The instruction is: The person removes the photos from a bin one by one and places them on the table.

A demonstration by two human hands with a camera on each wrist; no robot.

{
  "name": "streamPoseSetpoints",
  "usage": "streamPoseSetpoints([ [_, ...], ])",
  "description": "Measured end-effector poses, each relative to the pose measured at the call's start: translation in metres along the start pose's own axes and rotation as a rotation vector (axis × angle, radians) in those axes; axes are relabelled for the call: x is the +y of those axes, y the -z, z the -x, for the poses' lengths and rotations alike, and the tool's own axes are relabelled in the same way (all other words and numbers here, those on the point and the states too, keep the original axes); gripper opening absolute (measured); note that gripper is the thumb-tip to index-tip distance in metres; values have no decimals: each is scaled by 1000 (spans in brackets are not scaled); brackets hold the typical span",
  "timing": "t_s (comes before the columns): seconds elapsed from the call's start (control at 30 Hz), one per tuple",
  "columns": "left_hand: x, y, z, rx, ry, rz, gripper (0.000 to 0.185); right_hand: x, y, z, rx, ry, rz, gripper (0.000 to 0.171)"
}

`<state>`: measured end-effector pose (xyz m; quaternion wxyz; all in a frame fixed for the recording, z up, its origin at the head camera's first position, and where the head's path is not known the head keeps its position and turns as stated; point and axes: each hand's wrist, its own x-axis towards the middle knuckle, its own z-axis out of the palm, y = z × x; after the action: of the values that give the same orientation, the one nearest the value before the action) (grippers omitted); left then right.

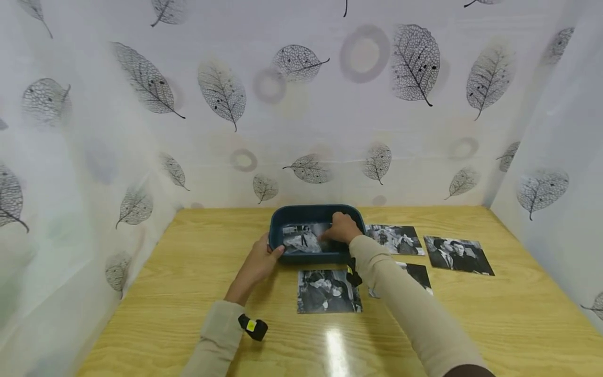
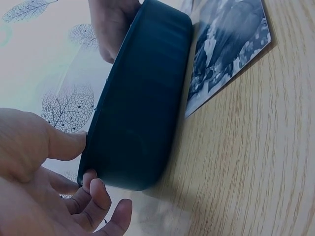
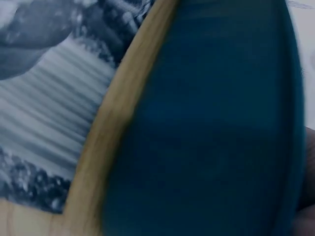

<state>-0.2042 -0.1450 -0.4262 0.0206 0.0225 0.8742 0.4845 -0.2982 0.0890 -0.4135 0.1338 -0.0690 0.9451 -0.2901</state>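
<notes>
A dark blue rectangular tray (image 1: 308, 257) with raised walls stands on the table. My left hand (image 1: 259, 259) holds its near left corner, the thumb over the rim and the fingers against the outside, also plain in the left wrist view. Inside the tray lies a black-and-white photograph (image 1: 301, 240) showing a pale spread-out dress. My right hand (image 1: 344, 229) reaches over the tray's right side and pinches this photograph at its right end; the fingertips are partly hidden. In the right wrist view the tray wall (image 3: 206, 123) hides most of that hand.
One photograph of a couple (image 1: 328, 293) lies before the tray. To the right lie more prints: one beside the tray (image 1: 398, 240), one partly under my right forearm (image 1: 419, 275), and one farther right (image 1: 459, 255). A leaf-patterned curtain (image 1: 311, 115) encloses the wooden table (image 1: 198, 283).
</notes>
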Motion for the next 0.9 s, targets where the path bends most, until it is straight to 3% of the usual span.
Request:
streamPoseSetpoints([
  [0.17,0,-2,0,-1,-11,11,51,4,-10,-6,20,-43,-11,84],
  [0.33,-1,-3,0,1,-15,7,49,3,-16,-7,53,-102,-2,78],
  [0.53,-1,-3,0,2,-22,-5,48,-3,-17,-5,69,-107,54,79],
  [0.9,1,0,0,-1,19,-25,50,-3,-15,-4,124,-89,-81,54],
])
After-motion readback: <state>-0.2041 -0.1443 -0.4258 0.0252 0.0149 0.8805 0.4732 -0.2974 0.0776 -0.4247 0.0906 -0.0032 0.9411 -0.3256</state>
